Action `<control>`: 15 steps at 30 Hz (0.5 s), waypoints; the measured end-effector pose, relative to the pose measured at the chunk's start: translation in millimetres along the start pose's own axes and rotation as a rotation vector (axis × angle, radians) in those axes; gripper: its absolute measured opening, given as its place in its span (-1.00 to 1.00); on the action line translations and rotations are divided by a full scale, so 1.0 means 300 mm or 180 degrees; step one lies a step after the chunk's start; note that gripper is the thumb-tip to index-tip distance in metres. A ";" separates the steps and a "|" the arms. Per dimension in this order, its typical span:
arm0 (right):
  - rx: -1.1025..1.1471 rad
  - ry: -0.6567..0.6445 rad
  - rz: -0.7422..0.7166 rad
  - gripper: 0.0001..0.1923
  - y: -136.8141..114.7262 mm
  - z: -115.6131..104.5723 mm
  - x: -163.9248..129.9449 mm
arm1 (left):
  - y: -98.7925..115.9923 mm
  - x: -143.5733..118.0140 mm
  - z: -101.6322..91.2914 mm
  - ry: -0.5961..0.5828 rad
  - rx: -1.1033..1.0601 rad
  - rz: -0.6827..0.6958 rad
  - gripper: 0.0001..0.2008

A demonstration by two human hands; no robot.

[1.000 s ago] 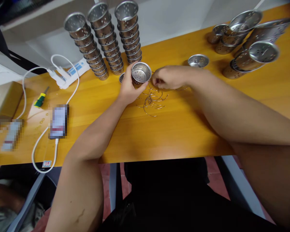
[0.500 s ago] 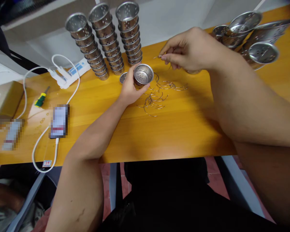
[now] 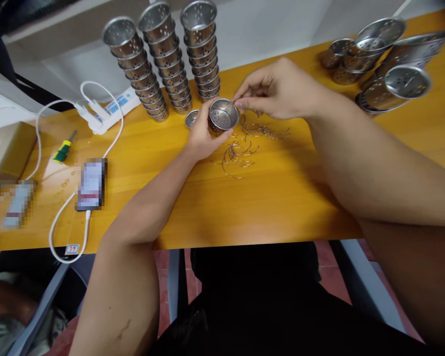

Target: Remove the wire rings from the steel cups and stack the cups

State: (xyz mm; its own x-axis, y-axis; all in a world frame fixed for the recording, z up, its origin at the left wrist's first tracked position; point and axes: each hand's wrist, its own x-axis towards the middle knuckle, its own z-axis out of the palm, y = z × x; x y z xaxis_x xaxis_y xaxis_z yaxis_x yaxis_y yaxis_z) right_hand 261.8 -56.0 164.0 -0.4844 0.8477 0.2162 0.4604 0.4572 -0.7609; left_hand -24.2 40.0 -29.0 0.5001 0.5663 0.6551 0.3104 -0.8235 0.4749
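My left hand (image 3: 203,136) is wrapped round a small perforated metal cup (image 3: 223,117), its mouth tilted towards me. At the cup's right rim, my right hand (image 3: 269,91) pinches a thin curved wire (image 3: 230,103), whose tip reaches over the rim; most of it is hidden by the fingers. Just below the two hands, several loose curved wires (image 3: 237,155) lie scattered on the wooden table (image 3: 267,207). Behind my left hand sits a small perforated metal piece (image 3: 191,118), partly covered by the fingers.
Tall stacks of perforated cups (image 3: 207,64) stand at the back. More metal cups (image 3: 389,94) lie at the right. To the left are a power strip (image 3: 113,111), a charging phone (image 3: 91,185), a screwdriver (image 3: 64,148), another phone (image 3: 20,203) and a cardboard box (image 3: 15,151).
My right hand has moved left and slightly down, bringing the wire from open space to the cup's rim. The left hand still holds the cup, nearly in place.
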 end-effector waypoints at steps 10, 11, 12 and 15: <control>-0.0368 -0.0036 0.0183 -0.94 -0.029 0.019 -0.002 | 0.050 0.005 -0.013 -0.0144 0.0008 0.0003 0.02; -0.0326 -0.0054 0.0196 -0.95 -0.027 0.027 -0.001 | 0.051 0.003 -0.013 -0.0159 -0.0008 -0.0003 0.02; -0.0288 -0.0082 0.0198 -0.95 -0.023 0.037 0.001 | 0.049 0.001 -0.012 -0.0180 -0.0022 -0.0004 0.03; -0.0186 -0.0179 0.0159 -0.92 0.000 0.071 0.009 | 0.028 -0.006 -0.008 -0.0293 -0.0058 0.0036 0.06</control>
State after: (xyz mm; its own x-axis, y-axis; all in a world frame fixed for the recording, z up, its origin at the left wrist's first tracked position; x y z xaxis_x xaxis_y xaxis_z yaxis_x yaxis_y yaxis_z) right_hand 244.6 -59.4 151.7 -0.5000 0.8541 0.1429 0.5269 0.4310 -0.7326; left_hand -24.3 32.1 -24.7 0.5759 0.5507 0.6042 0.2898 -0.8286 0.4790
